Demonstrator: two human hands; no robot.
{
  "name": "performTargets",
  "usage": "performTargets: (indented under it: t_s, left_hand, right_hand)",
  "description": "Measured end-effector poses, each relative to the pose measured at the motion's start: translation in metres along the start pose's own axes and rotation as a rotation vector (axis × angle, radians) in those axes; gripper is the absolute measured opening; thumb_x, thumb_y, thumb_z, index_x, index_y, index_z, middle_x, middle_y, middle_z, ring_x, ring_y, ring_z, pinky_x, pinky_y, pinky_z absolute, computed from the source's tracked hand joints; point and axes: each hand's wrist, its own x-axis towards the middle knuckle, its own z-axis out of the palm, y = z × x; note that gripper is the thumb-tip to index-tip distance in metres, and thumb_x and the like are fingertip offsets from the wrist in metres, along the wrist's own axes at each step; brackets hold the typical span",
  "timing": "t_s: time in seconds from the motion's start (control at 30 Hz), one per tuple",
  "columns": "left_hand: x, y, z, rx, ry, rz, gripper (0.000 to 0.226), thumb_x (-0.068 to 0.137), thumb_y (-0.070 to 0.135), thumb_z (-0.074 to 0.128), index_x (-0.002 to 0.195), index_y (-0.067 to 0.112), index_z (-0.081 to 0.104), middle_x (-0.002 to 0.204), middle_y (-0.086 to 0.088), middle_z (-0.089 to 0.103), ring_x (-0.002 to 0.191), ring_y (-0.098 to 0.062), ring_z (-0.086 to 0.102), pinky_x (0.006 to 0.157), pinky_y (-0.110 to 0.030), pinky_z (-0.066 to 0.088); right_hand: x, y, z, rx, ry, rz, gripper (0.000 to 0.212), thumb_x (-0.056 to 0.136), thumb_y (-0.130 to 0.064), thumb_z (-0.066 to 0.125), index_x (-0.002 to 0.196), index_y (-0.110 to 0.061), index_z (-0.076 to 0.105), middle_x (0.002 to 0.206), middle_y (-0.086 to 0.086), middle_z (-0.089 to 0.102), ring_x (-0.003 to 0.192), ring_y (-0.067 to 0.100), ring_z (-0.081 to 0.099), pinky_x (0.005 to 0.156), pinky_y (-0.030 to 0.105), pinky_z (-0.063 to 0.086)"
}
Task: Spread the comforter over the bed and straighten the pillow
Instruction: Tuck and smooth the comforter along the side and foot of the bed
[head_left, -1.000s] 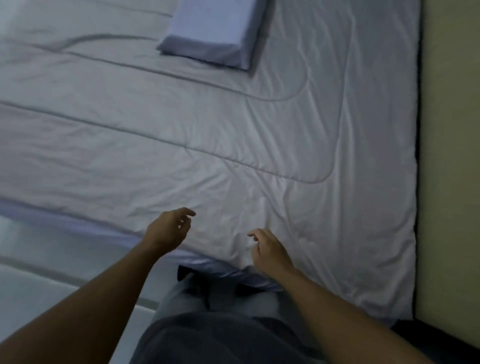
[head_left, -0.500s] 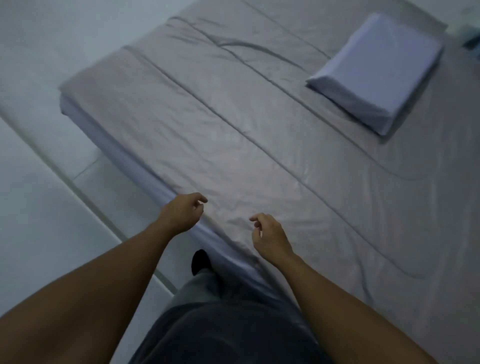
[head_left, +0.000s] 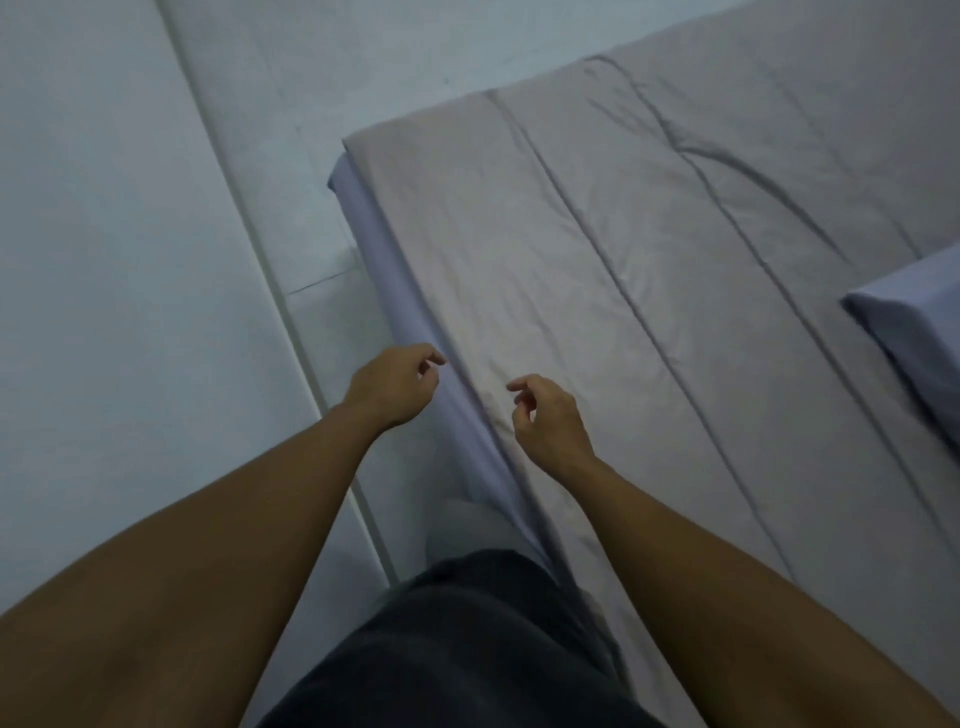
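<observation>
A grey quilted comforter (head_left: 623, 291) lies flat across the bed, with a few creases near its far side. The bed's lavender side (head_left: 400, 291) shows below the comforter's near edge. A lavender pillow (head_left: 914, 332) sits on the comforter at the right edge of view, partly cut off. My left hand (head_left: 397, 384) hovers beside the bed's edge, fingers loosely curled and holding nothing. My right hand (head_left: 548, 421) hovers just over the comforter's near edge, fingers apart and empty.
A pale tiled floor (head_left: 130, 260) runs along the left of the bed, with a raised strip (head_left: 270, 270) crossing it diagonally. My legs in dark shorts (head_left: 467, 649) stand against the bed's side. The bed's far corner (head_left: 345, 150) is in view.
The view has swung left along the bed, so the pillow has slid to the right edge and the far corner has come closer. Both hands stay empty and keep their spacing.
</observation>
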Motion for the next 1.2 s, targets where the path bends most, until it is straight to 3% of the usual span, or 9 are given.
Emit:
performTargets:
  t_s: [0.3,0.5,0.67,0.8,0.97,1.07,1.13,1.2]
  left_hand:
    - [0.08,-0.026,-0.056,-0.107,0.087,-0.054,0.026,0.096,0.028,0.049,0.118,0.027,0.064,0.108,-0.001,0.066,0.093,-0.018,0.063,0.081,-0.037,0.055]
    - [0.142,-0.054,-0.085,-0.203,0.105,-0.185,0.025,0.097,0.026,0.049,0.116,0.024,0.065,0.106,0.001,0.067,0.089,-0.014,0.063,0.072,-0.026,0.05]
    - [0.204,-0.075,-0.102,-0.307,0.121,-0.24,0.024,0.094,0.021,0.05,0.11,0.025,0.068,0.093,0.002,0.067,0.077,-0.009,0.063,0.058,-0.018,0.045]
    - [0.258,-0.093,-0.111,-0.327,0.086,-0.238,0.024,0.093,0.02,0.051,0.11,0.023,0.069,0.096,0.001,0.069,0.079,-0.006,0.062,0.061,-0.014,0.044]
    - [0.341,-0.126,-0.113,-0.378,0.054,-0.283,0.027,0.093,0.021,0.049,0.116,0.021,0.063,0.089,0.0,0.067,0.075,-0.01,0.061,0.06,-0.019,0.047]
    - [0.389,-0.144,-0.113,-0.395,0.08,-0.316,0.03,0.094,0.027,0.052,0.123,0.019,0.058,0.081,0.008,0.061,0.075,-0.003,0.058,0.06,-0.018,0.044]
    - [0.419,-0.15,-0.111,-0.439,0.092,-0.381,0.034,0.093,0.038,0.054,0.121,0.02,0.056,0.092,0.002,0.064,0.085,-0.016,0.064,0.072,-0.028,0.054]
    - [0.45,-0.152,-0.107,-0.477,0.09,-0.453,0.038,0.09,0.048,0.055,0.114,0.019,0.057,0.104,-0.003,0.063,0.093,-0.026,0.066,0.084,-0.042,0.057]
  right_hand:
    - [0.101,-0.031,0.032,-0.035,-0.076,-0.037,0.023,0.093,-0.005,0.054,0.112,-0.014,0.064,0.101,0.002,0.066,0.09,0.015,0.061,0.083,0.035,0.056]
    - [0.166,-0.052,0.052,-0.021,-0.09,-0.024,0.023,0.093,-0.008,0.052,0.111,-0.015,0.065,0.103,-0.001,0.066,0.09,0.012,0.06,0.083,0.032,0.054]
    - [0.218,-0.055,0.067,-0.05,-0.09,-0.005,0.023,0.092,-0.006,0.053,0.11,-0.015,0.065,0.098,0.0,0.066,0.085,0.012,0.059,0.081,0.033,0.054]
    - [0.257,-0.058,0.083,-0.076,-0.074,0.039,0.023,0.092,-0.008,0.053,0.11,-0.016,0.065,0.099,0.0,0.065,0.086,0.012,0.058,0.081,0.035,0.053]
    - [0.311,-0.058,0.125,-0.069,-0.027,0.192,0.025,0.091,-0.021,0.059,0.116,-0.023,0.06,0.108,-0.003,0.061,0.099,0.017,0.06,0.082,0.034,0.052]
    - [0.331,-0.062,0.155,-0.082,-0.037,0.252,0.048,0.085,-0.044,0.07,0.126,-0.023,0.055,0.119,0.0,0.056,0.109,0.018,0.055,0.089,0.036,0.051]
    - [0.34,-0.062,0.173,-0.11,-0.029,0.288,0.055,0.082,-0.045,0.074,0.128,-0.019,0.055,0.121,0.003,0.055,0.111,0.019,0.053,0.092,0.036,0.049]
    - [0.35,-0.058,0.185,-0.125,0.069,0.309,0.038,0.087,-0.032,0.072,0.119,-0.015,0.061,0.114,0.006,0.06,0.106,0.024,0.057,0.087,0.031,0.044]
